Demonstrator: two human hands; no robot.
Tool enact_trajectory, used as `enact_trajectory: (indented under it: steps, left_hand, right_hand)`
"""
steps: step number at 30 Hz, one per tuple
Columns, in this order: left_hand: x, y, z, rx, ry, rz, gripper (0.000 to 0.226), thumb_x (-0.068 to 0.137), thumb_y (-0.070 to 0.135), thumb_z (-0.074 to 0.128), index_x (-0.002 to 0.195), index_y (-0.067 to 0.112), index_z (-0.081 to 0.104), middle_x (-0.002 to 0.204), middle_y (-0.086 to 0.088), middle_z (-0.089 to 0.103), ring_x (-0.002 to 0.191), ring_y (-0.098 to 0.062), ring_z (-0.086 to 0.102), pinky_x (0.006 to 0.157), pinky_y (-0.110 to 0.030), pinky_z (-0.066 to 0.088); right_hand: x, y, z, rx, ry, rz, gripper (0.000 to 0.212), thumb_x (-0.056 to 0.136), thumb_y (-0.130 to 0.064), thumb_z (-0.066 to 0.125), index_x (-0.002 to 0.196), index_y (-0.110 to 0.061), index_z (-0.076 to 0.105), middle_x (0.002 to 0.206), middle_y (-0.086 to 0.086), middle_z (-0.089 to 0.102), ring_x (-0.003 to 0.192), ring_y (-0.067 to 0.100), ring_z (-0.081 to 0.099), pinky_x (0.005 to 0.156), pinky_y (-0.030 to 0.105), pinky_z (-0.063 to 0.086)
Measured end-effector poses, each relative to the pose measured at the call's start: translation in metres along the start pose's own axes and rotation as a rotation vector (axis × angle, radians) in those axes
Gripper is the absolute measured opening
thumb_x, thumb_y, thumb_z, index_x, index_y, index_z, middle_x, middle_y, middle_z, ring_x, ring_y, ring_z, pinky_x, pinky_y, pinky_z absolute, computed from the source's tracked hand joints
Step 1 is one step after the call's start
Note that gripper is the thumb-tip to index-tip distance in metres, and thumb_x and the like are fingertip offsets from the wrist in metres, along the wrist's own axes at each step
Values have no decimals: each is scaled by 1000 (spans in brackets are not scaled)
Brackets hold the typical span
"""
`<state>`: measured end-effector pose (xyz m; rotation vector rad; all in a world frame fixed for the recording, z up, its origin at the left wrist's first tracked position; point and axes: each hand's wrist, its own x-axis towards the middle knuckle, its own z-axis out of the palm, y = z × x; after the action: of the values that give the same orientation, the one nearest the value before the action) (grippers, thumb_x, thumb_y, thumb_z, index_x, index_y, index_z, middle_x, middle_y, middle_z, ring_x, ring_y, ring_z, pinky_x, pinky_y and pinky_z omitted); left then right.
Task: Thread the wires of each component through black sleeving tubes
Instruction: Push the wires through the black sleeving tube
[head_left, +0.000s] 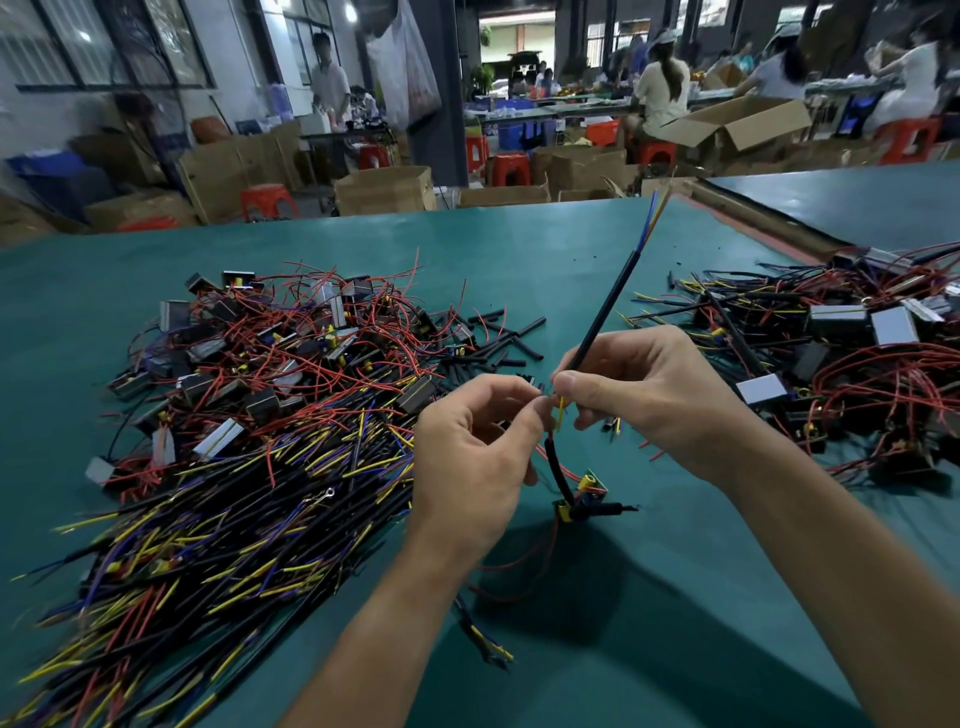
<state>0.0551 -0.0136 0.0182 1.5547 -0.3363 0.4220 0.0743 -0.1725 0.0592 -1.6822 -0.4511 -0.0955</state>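
The component (584, 496) hangs just above the green desk (675, 597), slung from a short black tube (555, 462) that rises to the left hand (478, 447). That grip is closed, pinching the leads (560, 415) where they leave the tube. The right hand (639, 384) pinches the lower end of a long sleeving tube (608, 306), whose far end already shows blue and yellow wire tips (655, 210). To do this well, I would keep the leads bunched and straight, hold the long tube in line with them, and feed in small pushes so no strand buckles or slips outside the mouth. Loose cut tubes (498, 338) lie well apart, beyond the hands.
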Motion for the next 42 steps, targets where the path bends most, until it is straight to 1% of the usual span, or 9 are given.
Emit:
enact_trajectory:
  steps: [6,11,19,22,25,29,34,39,42]
  left_hand:
    - [-1,1,1,70,3,21,12,88,9,69,80,16,74,64,-9,66,41,-12,49,39,-16,39]
    - [-1,3,3,13,-7,-45,17,83,8,74,74,23,75,55,4,62,39,-9,45,39,-16,36]
    - [3,0,2,37,21,-148,11,87,4,68,76,4,70,44,4,51,33,-10,41,39,-17,34]
    - [5,2,-1,-83,-26,-327,10,89,4,64,80,0,67,44,-1,49,33,-10,40,37,-18,34]
    - [9,5,-7,-339,-172,-596,4,87,10,63,86,9,67,57,3,56,37,-5,42,38,-16,35]
    - [10,7,-13,-495,-325,-741,10,73,21,65,80,15,64,68,4,56,41,-4,39,39,-16,35]
    - [9,8,-13,-450,-301,-704,11,69,25,70,72,15,66,65,3,52,40,-4,38,39,-15,35]
    - [7,6,-9,-355,-159,-594,7,84,9,66,78,12,68,57,0,48,37,-5,39,37,-16,33]
    - [7,7,-8,-326,-107,-533,15,87,6,64,75,13,68,49,4,48,36,-4,38,37,-14,32]
  right_hand:
    - [0,0,1,-3,10,6,3,83,-1,70,80,-2,72,68,12,68,56,15,57,56,22,54]
    - [0,0,2,-3,14,14,3,83,1,69,81,0,71,68,11,68,58,16,59,56,21,54]
    - [0,2,3,-75,-6,5,12,83,1,70,76,-8,73,65,-1,70,55,5,59,53,18,50]
    - [0,2,4,-125,-3,-32,12,83,0,71,76,-9,73,66,10,70,56,9,58,53,20,51]
    - [0,1,1,-144,-47,-35,13,85,0,69,77,-10,72,75,27,65,59,16,58,55,20,52]
    - [-1,1,-1,-149,-91,-20,13,87,0,67,80,-10,72,80,33,61,63,22,58,58,22,55]
    - [-1,1,0,-129,-85,-14,9,86,-1,68,81,-7,72,76,28,64,63,20,59,59,23,55]
    - [1,4,3,-78,-28,20,15,83,2,70,76,-11,71,62,0,67,56,7,60,53,19,51]
    - [2,7,3,22,-44,84,14,85,4,67,77,-8,69,63,4,65,52,12,55,55,23,52]
